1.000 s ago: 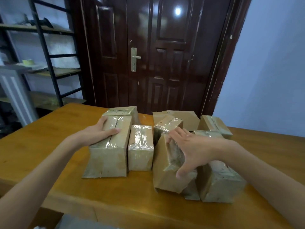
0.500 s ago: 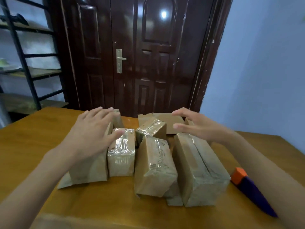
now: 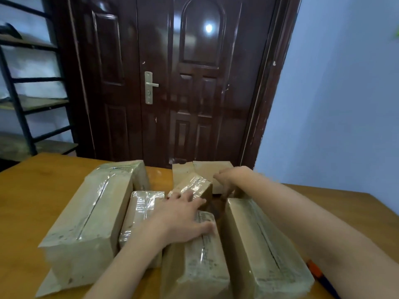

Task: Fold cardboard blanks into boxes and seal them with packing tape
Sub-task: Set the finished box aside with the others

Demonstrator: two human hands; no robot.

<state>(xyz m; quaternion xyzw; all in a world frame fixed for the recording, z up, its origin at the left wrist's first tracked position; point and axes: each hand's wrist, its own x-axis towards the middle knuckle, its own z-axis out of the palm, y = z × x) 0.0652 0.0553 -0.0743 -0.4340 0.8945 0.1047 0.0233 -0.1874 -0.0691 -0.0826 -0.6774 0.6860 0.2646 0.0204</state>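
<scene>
At 6 o'clock the left hand (image 3: 181, 219) lies flat, fingers loose, on a taped box (image 3: 198, 262) on the bench (image 3: 26, 208). At 1 o'clock the right hand (image 3: 228, 178) curls around something behind the boxes; I cannot tell what. Press down gently so the boxes stay put.

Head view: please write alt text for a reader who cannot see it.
A left hand rests flat on taped cardboard boxes clustered on a wooden table. The right hand reaches behind them, before a dark door.
</scene>
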